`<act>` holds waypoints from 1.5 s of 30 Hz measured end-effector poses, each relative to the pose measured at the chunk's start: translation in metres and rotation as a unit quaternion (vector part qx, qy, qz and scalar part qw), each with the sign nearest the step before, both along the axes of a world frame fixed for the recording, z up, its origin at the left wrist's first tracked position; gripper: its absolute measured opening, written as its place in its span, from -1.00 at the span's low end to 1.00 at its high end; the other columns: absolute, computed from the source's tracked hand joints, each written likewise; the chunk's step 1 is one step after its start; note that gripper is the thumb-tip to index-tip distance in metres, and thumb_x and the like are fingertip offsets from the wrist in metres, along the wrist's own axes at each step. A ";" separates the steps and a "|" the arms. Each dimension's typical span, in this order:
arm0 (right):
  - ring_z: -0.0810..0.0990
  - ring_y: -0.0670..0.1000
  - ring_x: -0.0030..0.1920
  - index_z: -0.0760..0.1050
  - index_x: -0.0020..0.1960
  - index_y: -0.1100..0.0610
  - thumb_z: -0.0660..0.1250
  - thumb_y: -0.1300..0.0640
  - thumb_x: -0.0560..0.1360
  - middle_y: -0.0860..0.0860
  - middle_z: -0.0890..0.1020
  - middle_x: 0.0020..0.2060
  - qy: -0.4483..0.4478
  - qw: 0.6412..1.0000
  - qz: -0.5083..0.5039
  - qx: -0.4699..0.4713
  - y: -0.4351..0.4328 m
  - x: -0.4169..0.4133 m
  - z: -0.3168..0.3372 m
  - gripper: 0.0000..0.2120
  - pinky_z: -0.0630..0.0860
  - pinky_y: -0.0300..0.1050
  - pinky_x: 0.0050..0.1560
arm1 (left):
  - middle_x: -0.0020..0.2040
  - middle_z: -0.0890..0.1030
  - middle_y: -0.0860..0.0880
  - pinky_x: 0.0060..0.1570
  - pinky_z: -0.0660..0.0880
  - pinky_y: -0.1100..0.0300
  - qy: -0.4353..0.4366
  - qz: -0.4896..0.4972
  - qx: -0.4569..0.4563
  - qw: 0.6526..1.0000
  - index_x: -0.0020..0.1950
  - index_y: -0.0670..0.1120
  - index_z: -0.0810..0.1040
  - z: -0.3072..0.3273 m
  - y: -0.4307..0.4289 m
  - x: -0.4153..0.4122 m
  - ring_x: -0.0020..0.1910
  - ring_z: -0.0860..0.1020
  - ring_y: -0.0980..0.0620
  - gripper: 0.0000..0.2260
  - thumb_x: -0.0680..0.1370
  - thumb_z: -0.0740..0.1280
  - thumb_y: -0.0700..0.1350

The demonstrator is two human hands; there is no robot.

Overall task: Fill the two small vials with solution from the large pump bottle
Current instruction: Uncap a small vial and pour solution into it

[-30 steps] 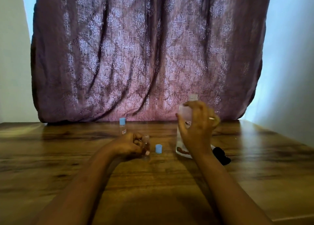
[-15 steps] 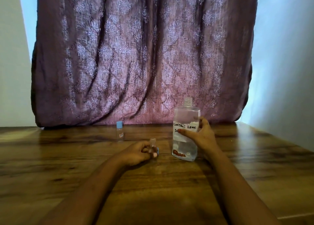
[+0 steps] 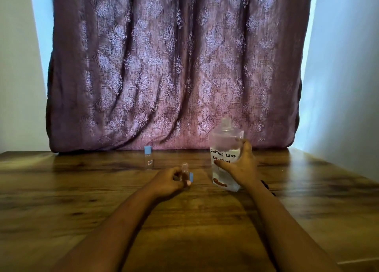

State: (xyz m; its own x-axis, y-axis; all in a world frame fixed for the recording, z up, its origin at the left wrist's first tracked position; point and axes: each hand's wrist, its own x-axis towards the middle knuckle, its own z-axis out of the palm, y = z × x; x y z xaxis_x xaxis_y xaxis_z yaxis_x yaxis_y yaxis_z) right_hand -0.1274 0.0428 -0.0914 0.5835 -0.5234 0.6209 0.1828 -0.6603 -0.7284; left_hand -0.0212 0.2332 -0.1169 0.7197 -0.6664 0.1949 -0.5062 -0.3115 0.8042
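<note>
Table [image 3: 82,200]: wood grain, under both forearms.
Left hand [image 3: 170,181]: fingers curled round uncapped vial [image 3: 185,169]; vial upright, low over table, neck showing above fingers.
Blue cap [image 3: 191,177]: just beside that hand, partly hidden.
Right hand [image 3: 242,165]: thumb and fingers wrapped round large bottle [image 3: 226,148]; handwritten label forward, neck open, no pump head seen, part full of clear liquid.
Step judged: first pour. Bring neck close over vial mouth, tilt slowly, brace vial; wide neck over narrow mouth, spill likely.
Dark item [image 3: 266,186]: behind right wrist, unidentified, near bottle's set-down spot.
Capped vial [image 3: 148,158]: farther back, left, upright, unopened.
Curtain [image 3: 174,66]: purple, patterned, behind table.
</note>
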 end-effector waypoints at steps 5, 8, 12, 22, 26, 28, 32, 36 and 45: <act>0.47 0.08 0.16 0.17 0.34 0.08 0.55 0.09 0.23 0.08 0.47 0.21 0.055 0.985 -0.054 -0.155 0.006 0.000 -0.005 -0.18 0.51 0.00 0.04 | -0.04 0.61 -0.04 0.05 0.56 0.06 0.087 -0.009 -0.056 0.995 0.03 -0.05 0.57 0.003 0.009 0.005 -0.06 0.60 0.01 -0.78 0.44 0.47 -0.25; 0.50 0.13 0.13 0.17 0.31 0.01 0.49 0.12 0.25 0.05 0.51 0.16 0.096 0.964 -0.116 -0.221 0.009 -0.001 -0.008 -0.26 0.52 0.10 0.04 | -0.10 0.59 -0.04 -0.11 0.60 0.22 0.125 -0.043 -0.083 0.988 0.08 -0.15 0.53 0.006 0.011 0.003 -0.14 0.60 0.06 -0.76 0.46 0.41 -0.36; 0.50 0.12 0.16 0.13 0.27 -0.05 0.46 0.14 0.30 0.03 0.50 0.17 0.117 0.947 -0.122 -0.273 0.015 0.000 -0.011 -0.30 0.45 0.20 0.17 | -0.23 0.51 -0.04 -0.37 0.50 0.43 0.110 -0.049 -0.082 0.989 -0.05 -0.15 0.53 0.008 0.011 0.004 -0.30 0.51 0.14 -0.85 0.50 0.35 -0.38; 0.35 0.12 0.34 0.18 0.39 -0.08 0.39 0.24 0.36 -0.01 0.41 0.32 0.162 0.910 -0.158 -0.347 0.023 -0.005 -0.007 -0.30 0.08 0.33 0.41 | -0.24 0.55 -0.04 -0.41 0.50 0.42 0.132 -0.077 -0.087 0.984 -0.07 -0.16 0.53 0.008 0.012 0.004 -0.42 0.59 0.26 -0.86 0.49 0.35 -0.39; 0.38 0.14 0.32 0.19 0.37 -0.08 0.41 0.24 0.36 0.01 0.43 0.29 0.160 0.905 -0.172 -0.354 0.020 -0.001 -0.009 -0.31 0.09 0.36 0.40 | -0.21 0.59 -0.05 -0.36 0.53 0.38 0.138 -0.073 -0.096 0.983 -0.05 -0.14 0.55 0.005 0.010 0.003 -0.30 0.60 0.16 -0.85 0.50 0.36 -0.37; 0.39 0.15 0.31 0.20 0.36 -0.08 0.40 0.26 0.36 0.01 0.44 0.28 0.158 0.902 -0.177 -0.361 0.018 0.001 -0.010 -0.32 0.08 0.36 0.39 | -0.17 0.61 -0.05 -0.33 0.55 0.35 0.143 -0.074 -0.103 0.982 -0.02 -0.14 0.55 0.003 0.009 0.004 -0.22 0.60 0.11 -0.85 0.50 0.36 -0.36; 0.45 0.16 0.25 0.22 0.33 -0.09 0.42 0.29 0.33 0.02 0.48 0.23 0.145 0.895 -0.194 -0.374 0.016 0.004 -0.012 -0.31 0.11 0.38 0.36 | -0.12 0.64 -0.03 -0.27 0.56 0.32 0.146 -0.069 -0.107 0.981 0.08 -0.15 0.56 0.001 0.007 0.004 -0.14 0.62 0.09 -0.81 0.50 0.37 -0.33; 0.49 0.17 0.22 0.27 0.31 -0.08 0.42 0.30 0.31 0.02 0.51 0.19 0.134 0.890 -0.207 -0.383 0.015 0.006 -0.012 -0.33 0.14 0.41 0.33 | -0.07 0.65 -0.05 -0.11 0.57 0.20 0.142 -0.066 -0.105 0.982 0.07 -0.10 0.58 -0.001 0.005 0.006 -0.08 0.62 0.04 -0.81 0.49 0.39 -0.31; 0.51 0.20 0.18 0.29 0.26 -0.08 0.39 0.36 0.29 0.03 0.54 0.15 0.105 0.885 -0.213 -0.400 0.015 0.007 -0.012 -0.34 0.13 0.43 0.31 | -0.15 0.65 0.01 -0.16 0.57 0.25 0.137 -0.074 -0.099 0.983 0.03 -0.08 0.57 -0.004 0.002 0.011 -0.15 0.61 0.09 -0.83 0.51 0.36 -0.31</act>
